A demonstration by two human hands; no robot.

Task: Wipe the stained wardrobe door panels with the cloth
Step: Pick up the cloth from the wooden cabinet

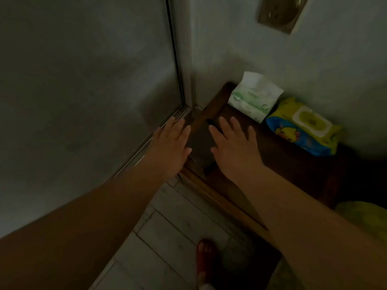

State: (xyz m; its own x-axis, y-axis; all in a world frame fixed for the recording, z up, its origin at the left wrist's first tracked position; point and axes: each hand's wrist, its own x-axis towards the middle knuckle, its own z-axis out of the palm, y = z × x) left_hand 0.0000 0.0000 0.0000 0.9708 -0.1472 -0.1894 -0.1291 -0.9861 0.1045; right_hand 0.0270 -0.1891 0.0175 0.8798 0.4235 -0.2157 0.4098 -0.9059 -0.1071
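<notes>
The pale grey wardrobe door panel point(83, 80) fills the left half of the view, with a metal frame along its right edge and a track at its foot. A dark grey cloth point(201, 143) lies flat on the left end of a brown wooden side table point(272, 164). My left hand point(169, 143) hovers with fingers spread just left of the cloth, near the door track. My right hand point(234, 147) is spread flat at the cloth's right edge, over the table top. Neither hand holds anything.
A white-and-green tissue pack point(254, 96) and a yellow-blue wet wipe pack point(303, 126) lie on the table against the wall. A brass wall socket plate point(281, 12) sits higher up. Below are pale floor tiles point(178, 227) and my foot in a red sandal point(206, 260).
</notes>
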